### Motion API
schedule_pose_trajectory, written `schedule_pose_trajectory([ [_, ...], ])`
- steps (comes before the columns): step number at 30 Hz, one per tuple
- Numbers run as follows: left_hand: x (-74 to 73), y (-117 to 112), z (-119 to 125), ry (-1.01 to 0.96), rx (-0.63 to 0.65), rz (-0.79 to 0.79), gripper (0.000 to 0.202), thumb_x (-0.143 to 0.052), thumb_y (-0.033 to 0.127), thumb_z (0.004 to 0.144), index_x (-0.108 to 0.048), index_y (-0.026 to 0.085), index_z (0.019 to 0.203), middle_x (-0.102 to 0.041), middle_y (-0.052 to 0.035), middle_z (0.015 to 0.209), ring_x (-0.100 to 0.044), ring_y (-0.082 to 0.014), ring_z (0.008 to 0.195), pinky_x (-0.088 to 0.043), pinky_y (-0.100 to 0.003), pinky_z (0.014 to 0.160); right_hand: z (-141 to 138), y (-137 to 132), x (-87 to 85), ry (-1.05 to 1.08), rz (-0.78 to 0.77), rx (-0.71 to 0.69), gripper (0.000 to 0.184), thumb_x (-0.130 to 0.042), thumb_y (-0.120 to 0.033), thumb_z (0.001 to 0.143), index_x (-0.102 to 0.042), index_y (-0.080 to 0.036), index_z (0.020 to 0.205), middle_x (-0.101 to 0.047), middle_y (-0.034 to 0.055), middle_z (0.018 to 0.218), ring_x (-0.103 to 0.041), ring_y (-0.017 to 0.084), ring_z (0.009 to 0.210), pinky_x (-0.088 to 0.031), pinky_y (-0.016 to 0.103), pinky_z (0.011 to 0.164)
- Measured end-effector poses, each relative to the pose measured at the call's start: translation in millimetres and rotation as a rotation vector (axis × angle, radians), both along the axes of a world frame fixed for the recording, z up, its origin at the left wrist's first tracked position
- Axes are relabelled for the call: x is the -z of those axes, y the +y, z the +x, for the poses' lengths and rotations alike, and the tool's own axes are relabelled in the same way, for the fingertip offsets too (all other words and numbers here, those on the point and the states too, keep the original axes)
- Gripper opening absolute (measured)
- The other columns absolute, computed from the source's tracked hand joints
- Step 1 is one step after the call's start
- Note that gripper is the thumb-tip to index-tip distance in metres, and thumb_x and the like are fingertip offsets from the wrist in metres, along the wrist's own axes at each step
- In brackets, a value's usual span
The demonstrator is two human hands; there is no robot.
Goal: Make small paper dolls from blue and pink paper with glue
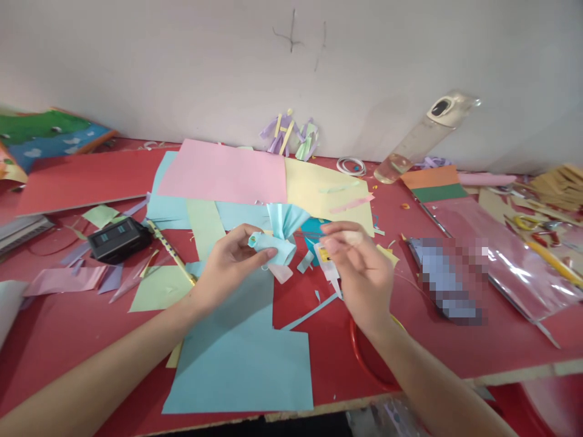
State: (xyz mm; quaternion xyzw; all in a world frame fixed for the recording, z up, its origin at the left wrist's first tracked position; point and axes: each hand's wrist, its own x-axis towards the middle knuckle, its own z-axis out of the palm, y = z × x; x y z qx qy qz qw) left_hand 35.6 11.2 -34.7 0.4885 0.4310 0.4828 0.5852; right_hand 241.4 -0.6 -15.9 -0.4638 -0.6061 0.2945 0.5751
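Observation:
My left hand (237, 255) pinches a small light blue paper roll (276, 247) between thumb and fingers. A pleated light blue paper fan (285, 220) rises behind the roll; I cannot tell whether the two are joined. My right hand (362, 261) is closed, thumb and fingertips together at a small white glue bottle (327, 264) with a yellow label. Its narrow tip points down, and the hand covers part of it. Light blue paper scraps (306, 261) lie between the hands. Below the left hand, a large light blue sheet (246, 364) reaches toward the table's front edge.
Pink (228, 170) and yellow sheets (337, 188) lie at the back, near paper figures (280, 133) against the wall. A clear bottle (419, 142) leans there. A black box (119, 238) and a pencil (170, 252) are left; a red ring (364, 358) and a blurred dark object (446, 279) are right.

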Motion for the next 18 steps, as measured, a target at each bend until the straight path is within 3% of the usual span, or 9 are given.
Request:
schedule_pose_trajectory([
  [4, 2.9, 3, -2, -0.08, -0.007, -0.087, 0.024, -0.082, 0.028, 0.078, -0.06, 0.02, 0.086, -0.065, 0.0038, 0.073, -0.062, -0.0114, 0.071, -0.047, -0.022, 0.065, 28, -5, -28.3, -0.054, 0.11, 0.231, 0.013, -0.073, -0.034, 0.087, -0.069, -0.025, 0.079, -0.067, 0.0002, 0.077, -0.065, 0.02, 0.073, -0.054, 0.034, 0.07],
  [6, 4.3, 3, -2, -0.119, 0.012, -0.1, 0.024, -0.082, 0.029, 0.078, -0.062, 0.02, 0.087, -0.066, 0.004, 0.072, -0.062, -0.0108, 0.068, -0.048, -0.022, 0.065, 47, -23, -35.1, -0.31, 0.079, 0.376, 0.014, -0.066, -0.035, 0.092, -0.069, -0.025, 0.083, -0.068, -0.0006, 0.073, -0.067, 0.02, 0.069, -0.054, 0.032, 0.067],
  [7, 4.9, 2, -2, -0.141, 0.026, -0.109, 0.024, -0.082, 0.029, 0.079, -0.062, 0.02, 0.088, -0.067, 0.0037, 0.073, -0.062, -0.0109, 0.068, -0.05, -0.023, 0.066, 56, -35, -33.8, -0.493, 0.036, 0.36, 0.015, -0.061, -0.035, 0.095, -0.07, -0.026, 0.086, -0.07, -0.0008, 0.072, -0.069, 0.019, 0.068, -0.054, 0.03, 0.066],
  [10, 5.8, 1, 0, -0.19, 0.059, -0.146, 0.024, -0.082, 0.029, 0.079, -0.064, 0.019, 0.09, -0.069, 0.0025, 0.077, -0.065, -0.012, 0.071, -0.053, -0.024, 0.068, 81, -76, -11.5, -0.925, -0.037, 0.162, 0.02, -0.052, -0.036, 0.099, -0.068, -0.025, 0.095, -0.075, 0.0016, 0.083, -0.073, 0.02, 0.074, -0.056, 0.029, 0.067],
  [12, 6.0, 1, 1, -0.206, 0.069, -0.164, 0.024, -0.083, 0.028, 0.078, -0.066, 0.018, 0.091, -0.07, 0.0022, 0.078, -0.065, -0.0119, 0.073, -0.053, -0.022, 0.068, 94, -100, 10.6, -1.063, -0.087, 0.148, 0.024, -0.049, -0.042, 0.1, -0.066, -0.026, 0.102, -0.075, 0.0048, 0.096, -0.074, 0.022, 0.087, -0.057, 0.03, 0.069],
  [15, 6.5, 0, 2, -0.231, 0.077, -0.168, 0.023, -0.085, 0.026, 0.076, -0.066, 0.018, 0.088, -0.07, 0.0032, 0.077, -0.065, -0.0107, 0.071, -0.053, -0.021, 0.066, 103, -122, 34.0, -1.15, -0.136, 0.181, 0.03, -0.049, -0.045, 0.098, -0.062, -0.023, 0.114, -0.072, 0.0094, 0.107, -0.073, 0.025, 0.097, -0.06, 0.036, 0.077],
  [18, 7.5, 0, 2, -0.239, 0.065, -0.164, 0.024, -0.085, 0.023, 0.075, -0.063, 0.02, 0.084, -0.069, 0.0051, 0.073, -0.065, -0.0096, 0.067, -0.053, -0.021, 0.065, 104, -128, 38.9, -1.125, -0.224, 0.211, 0.026, -0.052, -0.039, 0.095, -0.061, -0.024, 0.114, -0.073, 0.0076, 0.098, -0.073, 0.023, 0.082, -0.058, 0.031, 0.064],
])
